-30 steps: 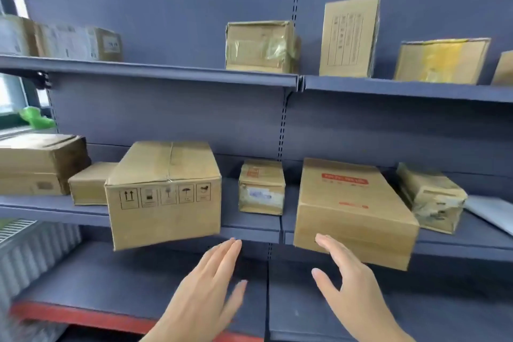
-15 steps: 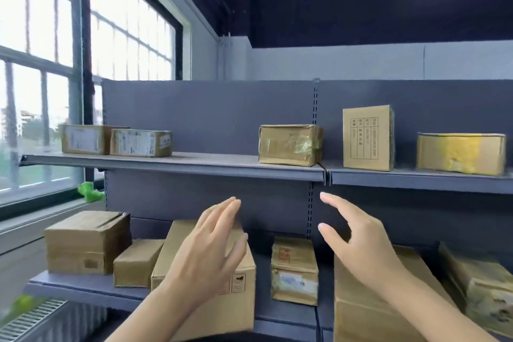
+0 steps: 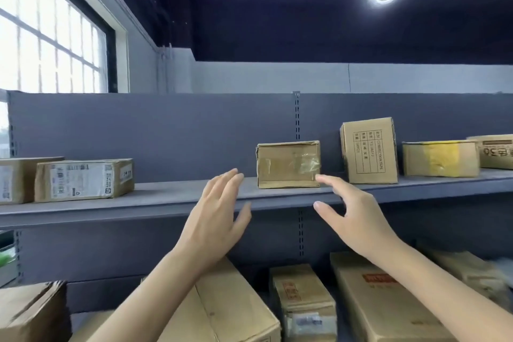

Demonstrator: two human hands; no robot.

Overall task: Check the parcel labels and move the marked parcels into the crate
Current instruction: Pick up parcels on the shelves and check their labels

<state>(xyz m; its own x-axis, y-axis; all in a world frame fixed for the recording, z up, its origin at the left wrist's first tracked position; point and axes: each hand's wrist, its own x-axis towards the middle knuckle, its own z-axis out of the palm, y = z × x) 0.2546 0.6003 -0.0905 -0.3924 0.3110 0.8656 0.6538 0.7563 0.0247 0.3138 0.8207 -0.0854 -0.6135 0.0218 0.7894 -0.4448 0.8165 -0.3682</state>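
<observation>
**Upper shelf: both hands raised to taped parcel**

On the upper shelf (image 3: pixel 172 197) a small taped parcel (image 3: pixel 288 164) sits upright near the centre post. Left hand (image 3: pixel 219 214) and right hand (image 3: pixel 352 214) are raised either side of it, fingers extended, holding nothing; right fingertips (image 3: pixel 320 178) at its lower right corner, contact unclear. Left along the shelf: labelled parcel (image 3: pixel 83 180). Right: upright printed carton (image 3: pixel 369 150), yellow-taped parcel (image 3: pixel 441 158). Lower shelf holds more cartons (image 3: pixel 227 305).
</observation>
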